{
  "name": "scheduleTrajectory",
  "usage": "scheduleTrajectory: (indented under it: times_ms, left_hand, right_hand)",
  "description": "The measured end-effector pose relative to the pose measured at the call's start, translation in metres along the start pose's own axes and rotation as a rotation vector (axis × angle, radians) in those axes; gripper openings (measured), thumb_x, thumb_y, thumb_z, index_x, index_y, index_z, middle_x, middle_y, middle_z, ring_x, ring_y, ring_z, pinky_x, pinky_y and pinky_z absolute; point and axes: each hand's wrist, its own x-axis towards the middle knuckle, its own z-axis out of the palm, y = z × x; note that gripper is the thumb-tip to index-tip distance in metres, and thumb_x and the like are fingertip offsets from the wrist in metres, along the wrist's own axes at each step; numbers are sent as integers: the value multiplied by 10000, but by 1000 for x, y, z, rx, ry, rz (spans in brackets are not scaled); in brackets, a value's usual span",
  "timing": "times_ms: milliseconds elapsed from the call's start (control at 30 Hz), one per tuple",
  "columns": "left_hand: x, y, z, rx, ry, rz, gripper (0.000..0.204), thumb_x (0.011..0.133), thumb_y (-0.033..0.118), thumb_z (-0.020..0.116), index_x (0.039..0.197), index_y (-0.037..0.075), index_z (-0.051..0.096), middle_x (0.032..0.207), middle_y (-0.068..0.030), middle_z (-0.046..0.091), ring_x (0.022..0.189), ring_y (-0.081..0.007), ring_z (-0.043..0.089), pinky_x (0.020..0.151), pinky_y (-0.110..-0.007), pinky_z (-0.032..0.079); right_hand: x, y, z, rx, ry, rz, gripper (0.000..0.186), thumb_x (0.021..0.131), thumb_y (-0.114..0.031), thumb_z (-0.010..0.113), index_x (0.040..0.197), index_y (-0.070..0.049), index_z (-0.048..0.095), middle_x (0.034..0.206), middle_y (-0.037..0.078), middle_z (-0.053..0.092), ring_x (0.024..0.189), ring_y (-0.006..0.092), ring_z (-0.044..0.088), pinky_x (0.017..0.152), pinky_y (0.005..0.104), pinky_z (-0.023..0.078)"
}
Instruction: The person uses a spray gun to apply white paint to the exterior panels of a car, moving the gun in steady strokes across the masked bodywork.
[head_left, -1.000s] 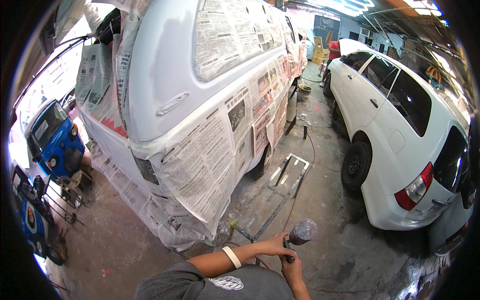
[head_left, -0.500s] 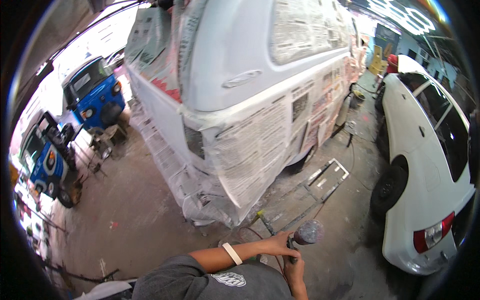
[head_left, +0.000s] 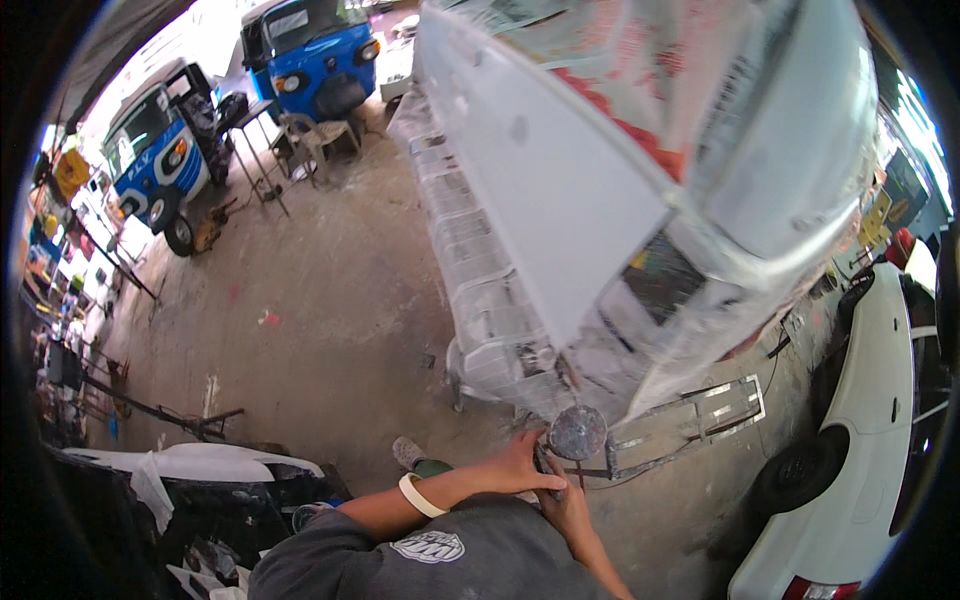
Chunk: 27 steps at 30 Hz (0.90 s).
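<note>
Bare left hand (head_left: 520, 465) and bare right hand (head_left: 573, 510) on a dark spray gun with a round, mottled grey cup (head_left: 578, 432)

Fingers (head_left: 545, 481) of both hands clamped round the gun's grip, mostly hidden. Gun held in front of the torso; cup overlaps the lower corner of a smooth whitish vehicle body (head_left: 560, 190) in view, gap unclear. Wrinkled printed paper and filmy sheeting (head_left: 500, 290) along its lower edge. Smooth cream wristband (head_left: 420, 495), left wrist. Ladder-like metal frame (head_left: 758, 395) flat on scuffed brown-grey concrete floor (head_left: 320, 330); curved glossy white car (head_left: 860, 480) at right
</note>
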Motion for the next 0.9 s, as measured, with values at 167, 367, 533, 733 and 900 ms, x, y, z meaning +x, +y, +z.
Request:
scheduleTrajectory:
  times_ms: [167, 367, 533, 733, 900]
  left_hand:
    - [-66, -48, -120, -136, 163, -43, 1133, 794, 532, 792, 1544, -66, 188, 1557, -306, 285, 1449, -399, 322, 1153, -424, 344]
    - [-155, -127, -227, -385, 351, -198, 903, 902, 436, 712, 1535, -38, 277, 1540, -263, 338, 1243, -309, 560, 979, -367, 496]
    - [-201, -169, -275, -415, 251, -241, 731, 942, 439, 655, 1459, -28, 434, 1439, -238, 493, 1204, -301, 594, 1006, -378, 475]
    - [-197, -197, -323, -418, -29, -223, 500, 1038, 413, 506, 1293, 0, 624, 1286, -179, 644, 1217, -274, 588, 1035, -350, 439]
    - [-159, -224, -402, -362, -73, -211, 477, 1011, 432, 543, 1170, -3, 657, 1252, -170, 655, 1160, -291, 608, 1000, -354, 456]
  right_hand:
    - [67, -74, 83, 82, -131, 74, 610, 907, -162, 724, 1463, -86, 485, 1118, 233, 700, 1042, 375, 694, 882, 420, 528]
    - [154, -140, 157, 394, -149, 281, 594, 947, -225, 713, 1457, -39, 472, 988, 40, 707, 652, 114, 582, 578, 282, 502]
    - [217, -201, 183, 420, -45, 177, 197, 1003, -216, 622, 1031, -21, 623, 601, -5, 541, 460, 72, 485, 430, 254, 386]
    - [291, -257, 197, 580, 14, 192, 320, 1001, -360, 614, 1033, -42, 605, 811, 22, 650, 470, 72, 492, 426, 250, 395]
    - [361, -259, 214, 639, 76, 234, 366, 1006, -411, 593, 1040, -46, 588, 840, 32, 657, 452, 79, 493, 417, 249, 392]
